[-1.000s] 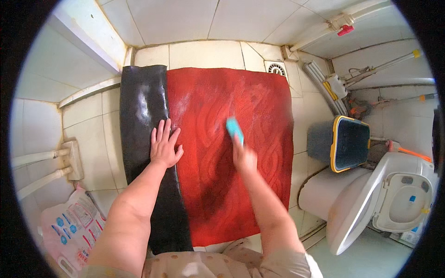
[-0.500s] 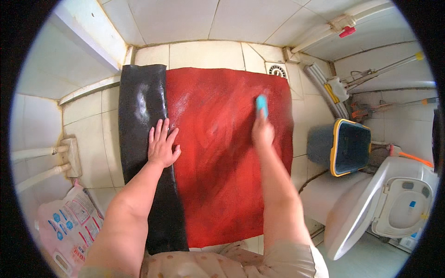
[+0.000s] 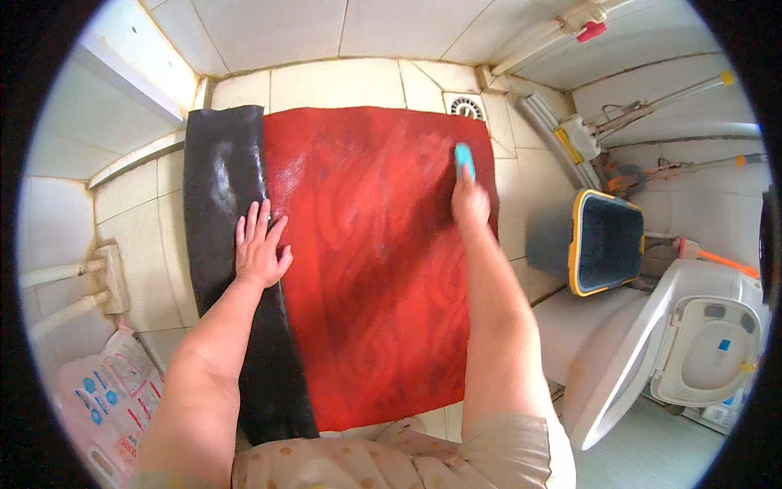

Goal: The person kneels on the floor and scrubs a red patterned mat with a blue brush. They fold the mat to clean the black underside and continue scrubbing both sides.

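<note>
On my remote feed I see a bathroom, shown by 1 toilet (image 3: 631,359), a floor drain (image 3: 466,107) and tiled walls (image 3: 277,33).

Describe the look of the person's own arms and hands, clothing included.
The left hand and right hand are bare, with no gloves. The left forearm and right forearm are uncovered too. The right sleeve is short, loose and pale beige; the beige garment between the arms has brownish dots.

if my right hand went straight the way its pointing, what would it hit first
Past the far edge of the red mat, your right hand would likely meet the floor drain first; depth is unclear.
</note>
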The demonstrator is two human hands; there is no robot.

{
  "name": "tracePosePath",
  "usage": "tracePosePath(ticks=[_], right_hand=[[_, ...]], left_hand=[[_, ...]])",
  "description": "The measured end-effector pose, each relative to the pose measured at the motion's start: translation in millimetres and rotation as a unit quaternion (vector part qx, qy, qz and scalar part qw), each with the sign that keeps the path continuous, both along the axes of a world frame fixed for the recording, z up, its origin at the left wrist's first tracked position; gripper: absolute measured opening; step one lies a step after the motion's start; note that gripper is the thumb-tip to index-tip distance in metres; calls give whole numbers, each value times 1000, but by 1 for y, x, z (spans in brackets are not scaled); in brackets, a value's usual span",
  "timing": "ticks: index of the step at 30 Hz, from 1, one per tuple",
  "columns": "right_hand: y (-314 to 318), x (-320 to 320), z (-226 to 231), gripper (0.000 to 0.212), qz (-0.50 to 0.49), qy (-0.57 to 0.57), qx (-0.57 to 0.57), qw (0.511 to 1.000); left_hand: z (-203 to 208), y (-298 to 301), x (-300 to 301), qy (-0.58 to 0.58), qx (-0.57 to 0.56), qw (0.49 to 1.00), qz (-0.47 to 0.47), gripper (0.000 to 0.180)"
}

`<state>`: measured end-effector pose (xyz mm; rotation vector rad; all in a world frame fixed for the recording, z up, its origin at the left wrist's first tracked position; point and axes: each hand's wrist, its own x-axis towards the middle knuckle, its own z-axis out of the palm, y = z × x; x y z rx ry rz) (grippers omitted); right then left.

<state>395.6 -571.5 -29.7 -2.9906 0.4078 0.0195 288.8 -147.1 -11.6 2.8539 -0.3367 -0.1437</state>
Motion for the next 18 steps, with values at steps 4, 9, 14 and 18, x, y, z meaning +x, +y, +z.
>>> tracePosePath(ticks=[4, 9, 14, 18], right_hand=[[-13, -199, -9, 59, 117, 82, -8, 990], [-12, -175, 2, 52, 104, 66, 19, 992], [-12, 53, -4, 42, -33, 66, -1, 997], [-26, 16, -12, 40, -8, 24, -11, 1000]], left_hand=[[2, 8, -4, 19, 12, 999, 29, 60], [5, 5, -4, 12, 19, 999, 27, 60], [0, 0, -1, -14, 22, 1000, 15, 56], [0, -2, 0, -2, 36, 999, 17, 57]])
